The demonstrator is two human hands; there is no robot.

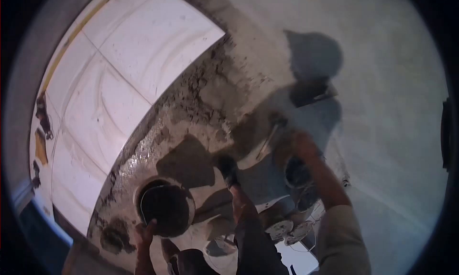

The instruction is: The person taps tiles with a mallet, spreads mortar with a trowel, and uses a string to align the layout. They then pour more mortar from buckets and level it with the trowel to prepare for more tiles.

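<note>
My left hand [145, 233] grips the near left rim of a round bucket [191, 207], with the thumb over the edge. The bucket's inside is dark, so its contents are hard to make out. My right hand [304, 145] reaches out on the right, blurred, and its fingers cannot be told apart. Just below it stands a dark round container [297, 173]. To that hand's left lies a tool with a thin pale handle [267, 142] and a dark head. My shoe [226, 167] is between the bucket and the dark container.
Large white tiles [129, 64] cover the upper left, edged by rough, damp mortar [201, 95]. A dark flat object [308, 94] lies beyond my right hand. Several mortar-smeared round items [279, 231] sit near my legs. Dark objects [43, 115] lie at the far left.
</note>
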